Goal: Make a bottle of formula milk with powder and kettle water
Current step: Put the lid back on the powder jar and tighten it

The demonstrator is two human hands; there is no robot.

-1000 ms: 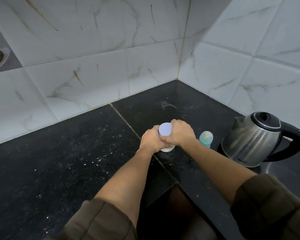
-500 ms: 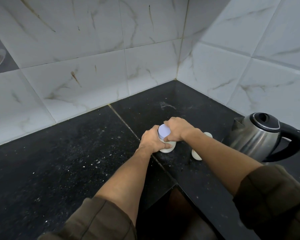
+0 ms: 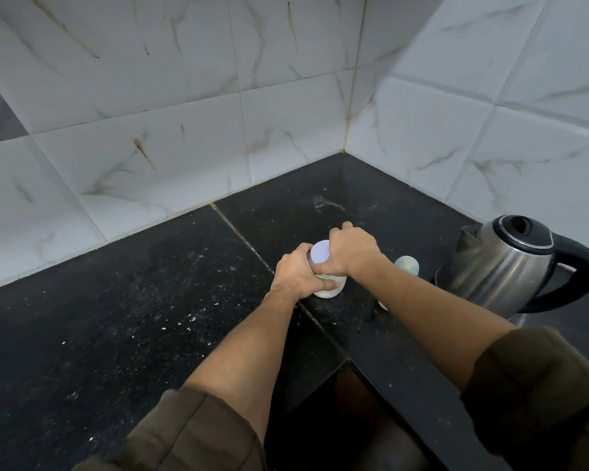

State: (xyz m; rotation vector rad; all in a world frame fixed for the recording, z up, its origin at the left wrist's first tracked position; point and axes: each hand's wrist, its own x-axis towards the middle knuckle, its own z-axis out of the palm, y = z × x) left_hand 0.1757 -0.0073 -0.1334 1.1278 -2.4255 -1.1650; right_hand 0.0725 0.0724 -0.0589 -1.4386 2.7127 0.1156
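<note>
**Jar gripped by both hands on black counter**

The white jar is standing near the middle of the view. The left hand is curling round its body from 9 o'clock. The right hand is clasping the lavender lid from 3 o'clock. A teal-capped bottle is standing just beside the right forearm at 3 o'clock. A steel kettle is sitting farther out the same way.

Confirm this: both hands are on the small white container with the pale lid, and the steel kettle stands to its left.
Wrong side. The head view shows the steel kettle standing to the right of the white container, not its left. The left hand and right hand are both on the container, as stated.
</note>
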